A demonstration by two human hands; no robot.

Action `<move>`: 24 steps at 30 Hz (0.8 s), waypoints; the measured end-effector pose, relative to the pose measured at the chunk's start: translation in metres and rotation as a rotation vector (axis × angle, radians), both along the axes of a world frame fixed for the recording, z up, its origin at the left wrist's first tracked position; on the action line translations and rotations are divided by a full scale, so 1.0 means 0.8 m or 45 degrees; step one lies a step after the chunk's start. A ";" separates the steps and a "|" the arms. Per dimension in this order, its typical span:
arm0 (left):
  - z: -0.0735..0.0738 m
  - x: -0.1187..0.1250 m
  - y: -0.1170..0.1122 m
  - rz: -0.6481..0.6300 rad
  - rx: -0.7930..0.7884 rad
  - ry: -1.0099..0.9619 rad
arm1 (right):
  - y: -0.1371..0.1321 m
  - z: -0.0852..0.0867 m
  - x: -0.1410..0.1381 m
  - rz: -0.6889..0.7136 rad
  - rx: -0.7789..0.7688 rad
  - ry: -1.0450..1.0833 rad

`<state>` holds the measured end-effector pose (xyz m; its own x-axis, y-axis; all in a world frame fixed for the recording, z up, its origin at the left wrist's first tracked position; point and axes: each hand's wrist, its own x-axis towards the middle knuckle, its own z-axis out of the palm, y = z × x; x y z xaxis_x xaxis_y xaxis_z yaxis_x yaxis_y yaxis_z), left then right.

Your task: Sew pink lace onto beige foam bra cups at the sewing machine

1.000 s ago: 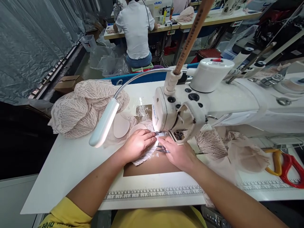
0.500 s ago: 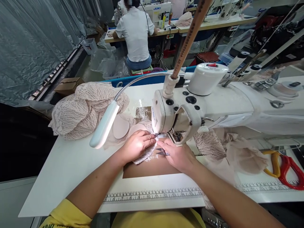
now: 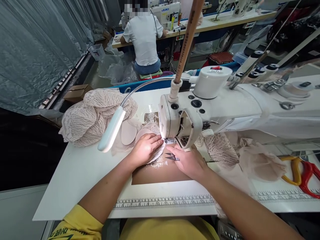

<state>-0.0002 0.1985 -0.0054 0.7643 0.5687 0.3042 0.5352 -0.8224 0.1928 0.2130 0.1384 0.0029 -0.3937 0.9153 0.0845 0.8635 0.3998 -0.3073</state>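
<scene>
The lace piece (image 3: 158, 154) appears only part-sewn, the left hand (image 3: 147, 149) spread flat on it, the right hand (image 3: 191, 162) curled around snips (image 3: 171, 156).

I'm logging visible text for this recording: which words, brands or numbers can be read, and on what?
"JUKI": the sewing machine in the background.
"8", "9", "10", "12": the ruler strip; its other numbers are too small to be sure of.
Too blurred or small: lettering on the yellow sleeve, brown rod and white cylinder.
</scene>
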 end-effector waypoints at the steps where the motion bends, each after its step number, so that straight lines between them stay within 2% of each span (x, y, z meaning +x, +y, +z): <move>1: 0.000 0.000 0.000 0.015 0.005 0.010 | 0.000 0.002 0.000 -0.007 0.005 0.039; 5: 0.005 0.002 -0.005 0.143 0.032 0.084 | -0.002 0.004 0.001 -0.022 -0.010 0.179; 10: 0.035 0.008 -0.035 0.346 -0.048 0.303 | -0.002 -0.001 0.007 -0.060 -0.083 0.324; 13: 0.058 0.005 -0.062 0.321 -0.210 0.351 | -0.003 0.003 0.006 -0.010 -0.137 0.437; 16: 0.072 -0.002 -0.073 0.251 -0.383 0.239 | -0.005 0.009 0.003 0.063 -0.184 0.494; 18: 0.073 -0.006 -0.069 0.255 -0.408 0.105 | -0.007 0.010 0.000 0.075 -0.218 0.525; 21: 0.065 -0.006 -0.052 0.298 -0.419 -0.039 | -0.006 0.008 -0.003 0.050 -0.260 0.567; 24: 0.054 -0.003 -0.040 0.363 -0.674 -0.075 | -0.006 0.008 -0.005 0.028 -0.238 0.589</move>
